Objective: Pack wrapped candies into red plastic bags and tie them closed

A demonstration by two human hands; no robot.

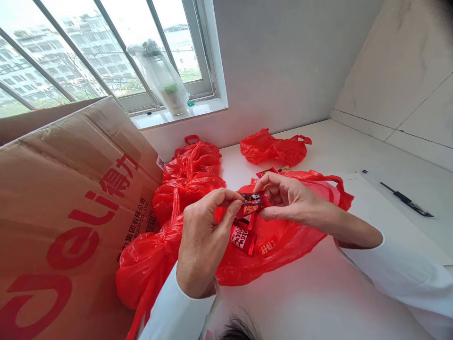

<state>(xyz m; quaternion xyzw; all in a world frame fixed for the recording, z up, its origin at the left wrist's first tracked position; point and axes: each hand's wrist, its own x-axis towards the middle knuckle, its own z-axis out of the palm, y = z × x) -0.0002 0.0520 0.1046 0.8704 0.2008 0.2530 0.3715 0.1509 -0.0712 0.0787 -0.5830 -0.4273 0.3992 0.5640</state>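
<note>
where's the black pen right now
In the head view, the black pen lies toward the right edge on the white tabletop, right of the spread-out red bag and beyond the right sleeve.

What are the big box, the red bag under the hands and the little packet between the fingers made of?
Box: matte brown cardboard, judging by its creased panels.
Red bag: thin, glossy plastic film; it wrinkles and looks partly see-through.
Packet: probably printed plastic or foil film, given its shine; I can't tell which.
</note>
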